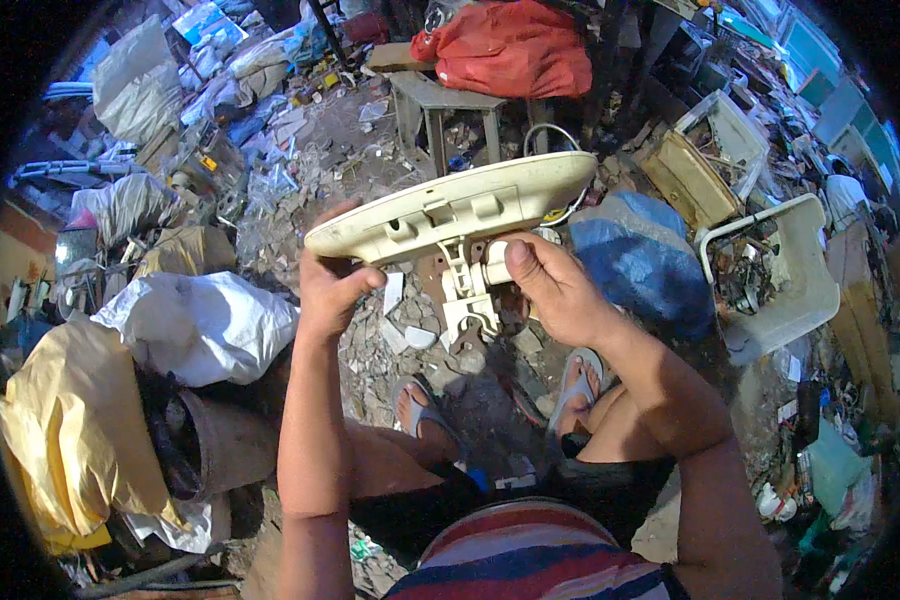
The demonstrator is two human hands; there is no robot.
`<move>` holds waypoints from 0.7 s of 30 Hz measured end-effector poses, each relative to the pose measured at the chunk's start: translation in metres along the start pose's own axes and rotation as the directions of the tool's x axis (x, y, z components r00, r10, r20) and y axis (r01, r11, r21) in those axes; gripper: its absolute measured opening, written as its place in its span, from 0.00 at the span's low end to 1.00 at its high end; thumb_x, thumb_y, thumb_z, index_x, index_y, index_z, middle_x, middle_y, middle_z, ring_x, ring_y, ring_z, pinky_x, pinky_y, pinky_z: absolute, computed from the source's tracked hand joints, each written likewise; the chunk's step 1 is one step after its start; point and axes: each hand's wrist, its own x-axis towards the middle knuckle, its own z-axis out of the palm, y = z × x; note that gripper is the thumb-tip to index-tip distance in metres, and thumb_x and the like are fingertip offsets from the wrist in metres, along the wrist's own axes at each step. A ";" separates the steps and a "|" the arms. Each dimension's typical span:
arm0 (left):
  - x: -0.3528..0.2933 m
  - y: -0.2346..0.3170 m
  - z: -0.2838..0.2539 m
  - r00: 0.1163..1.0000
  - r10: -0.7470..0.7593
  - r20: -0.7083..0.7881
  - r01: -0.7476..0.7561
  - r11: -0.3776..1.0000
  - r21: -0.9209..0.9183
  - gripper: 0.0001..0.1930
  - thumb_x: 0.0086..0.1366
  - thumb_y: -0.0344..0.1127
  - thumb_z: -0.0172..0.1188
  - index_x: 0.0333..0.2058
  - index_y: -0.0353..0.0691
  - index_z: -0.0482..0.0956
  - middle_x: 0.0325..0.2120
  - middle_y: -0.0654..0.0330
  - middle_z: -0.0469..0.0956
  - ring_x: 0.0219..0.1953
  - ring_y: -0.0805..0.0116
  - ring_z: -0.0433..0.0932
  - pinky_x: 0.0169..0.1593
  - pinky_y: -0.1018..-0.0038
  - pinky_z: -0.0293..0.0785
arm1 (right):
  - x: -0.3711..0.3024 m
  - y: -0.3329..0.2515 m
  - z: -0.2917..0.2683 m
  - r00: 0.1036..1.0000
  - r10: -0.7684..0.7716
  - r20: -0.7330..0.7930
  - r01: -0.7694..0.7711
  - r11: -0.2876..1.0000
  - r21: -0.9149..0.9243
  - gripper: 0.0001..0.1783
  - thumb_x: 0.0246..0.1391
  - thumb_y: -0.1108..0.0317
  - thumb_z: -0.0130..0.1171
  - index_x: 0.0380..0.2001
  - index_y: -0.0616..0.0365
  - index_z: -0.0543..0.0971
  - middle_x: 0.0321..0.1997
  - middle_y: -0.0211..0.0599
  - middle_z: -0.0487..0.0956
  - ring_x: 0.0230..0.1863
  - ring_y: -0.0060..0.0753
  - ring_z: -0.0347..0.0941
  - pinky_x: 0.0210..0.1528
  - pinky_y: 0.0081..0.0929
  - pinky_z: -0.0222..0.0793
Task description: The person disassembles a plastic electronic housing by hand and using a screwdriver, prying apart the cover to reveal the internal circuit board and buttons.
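Note:
A cream plastic dish with a bracket (460,200), which looks like an antenna, is held up tilted in front of me, its underside facing me. My left hand (338,290) is closed round the dish's left end, thumb below and fingers partly hidden behind it. My right hand (555,285) is closed on the short round stub (496,264) of the bracket, its thumb lying along the near side. The bracket's toothed lower part (468,312) hangs free between my hands. At the right end of the dish a thin pale cable (560,130) loops above and below.
A red sack (510,50) rests behind a small stool (440,100). A blue bag (642,262) and a whitish bin (820,290) with scraps stand right. White (210,325) and yellow (65,420) sacks and a bucket (225,445) lie left. Rubble (370,350) covers the ground round my sandalled feet.

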 end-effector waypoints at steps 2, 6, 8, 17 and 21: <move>-0.002 -0.004 -0.002 1.000 -0.030 0.002 0.030 0.998 0.060 0.39 0.34 0.35 0.78 0.47 0.31 0.70 0.38 0.58 0.77 0.40 0.68 0.77 0.44 0.73 0.73 | -0.003 -0.014 -0.004 0.999 0.039 0.032 -0.036 0.995 -0.090 0.24 0.64 0.51 0.41 0.44 0.63 0.72 0.37 0.46 0.76 0.40 0.37 0.73 0.43 0.32 0.67; -0.002 -0.004 0.006 0.999 -0.007 -0.040 0.006 1.000 -0.010 0.34 0.39 0.42 0.77 0.44 0.31 0.73 0.37 0.58 0.79 0.39 0.69 0.77 0.44 0.73 0.73 | 0.001 -0.009 -0.022 0.889 -0.430 0.160 0.458 0.816 -0.351 0.26 0.57 0.52 0.52 0.46 0.66 0.71 0.39 0.49 0.77 0.40 0.50 0.76 0.41 0.33 0.70; -0.003 -0.011 0.005 0.999 -0.034 -0.037 0.030 0.995 -0.094 0.35 0.40 0.45 0.76 0.44 0.31 0.73 0.37 0.58 0.79 0.40 0.68 0.77 0.45 0.73 0.73 | -0.004 -0.010 -0.016 0.893 -0.424 0.153 0.447 0.789 -0.422 0.26 0.56 0.52 0.55 0.45 0.66 0.71 0.38 0.48 0.78 0.37 0.49 0.77 0.39 0.33 0.71; -0.005 -0.009 0.016 0.995 0.046 -0.083 -0.057 0.990 -0.129 0.35 0.40 0.45 0.76 0.45 0.31 0.73 0.39 0.58 0.78 0.41 0.67 0.77 0.47 0.71 0.71 | 0.004 -0.013 -0.022 0.651 -0.738 0.179 0.631 0.394 -0.668 0.25 0.42 0.56 0.69 0.39 0.61 0.74 0.35 0.44 0.76 0.32 0.46 0.75 0.34 0.31 0.72; -0.005 -0.012 0.005 0.990 0.036 -0.139 -0.056 0.988 -0.142 0.33 0.42 0.44 0.75 0.44 0.32 0.73 0.38 0.58 0.79 0.40 0.67 0.77 0.47 0.71 0.72 | -0.001 -0.018 -0.009 0.803 -0.578 0.145 0.540 0.601 -0.590 0.28 0.38 0.73 0.67 0.47 0.62 0.73 0.40 0.45 0.74 0.38 0.47 0.74 0.38 0.32 0.72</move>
